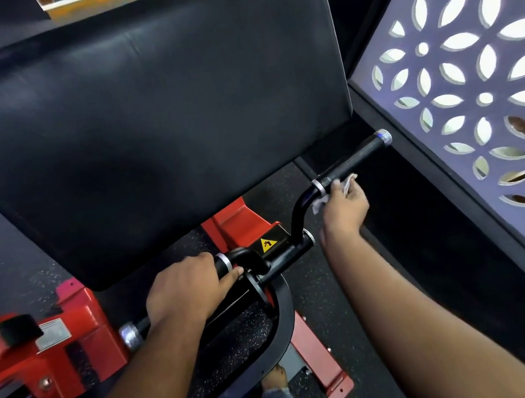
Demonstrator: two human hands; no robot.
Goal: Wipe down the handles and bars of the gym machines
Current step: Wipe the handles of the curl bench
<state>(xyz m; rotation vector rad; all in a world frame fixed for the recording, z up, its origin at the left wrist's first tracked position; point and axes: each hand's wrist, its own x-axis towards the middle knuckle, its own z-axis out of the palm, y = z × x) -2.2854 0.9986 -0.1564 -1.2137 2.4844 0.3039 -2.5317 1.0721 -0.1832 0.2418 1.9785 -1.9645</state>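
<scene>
Both arms reach forward under the black pad (145,128). The left hand (186,289) wraps its fingers around the left handle (137,329) of the curved bar (296,224). The right hand (342,208) has its fingers clamped on a white cloth (348,182), pressed against the right handle (356,157) near its inner metal ring.

We see one sign only: a yellow triangular warning sticker (266,244) with a black pictogram, no words, on the black block at the middle of the handlebar (297,227), just above the red frame (233,221). We also see a silver nameplate (51,334) on the red frame part at left, but its print is too blurred to read. No brand names or numbers we can read.
</scene>
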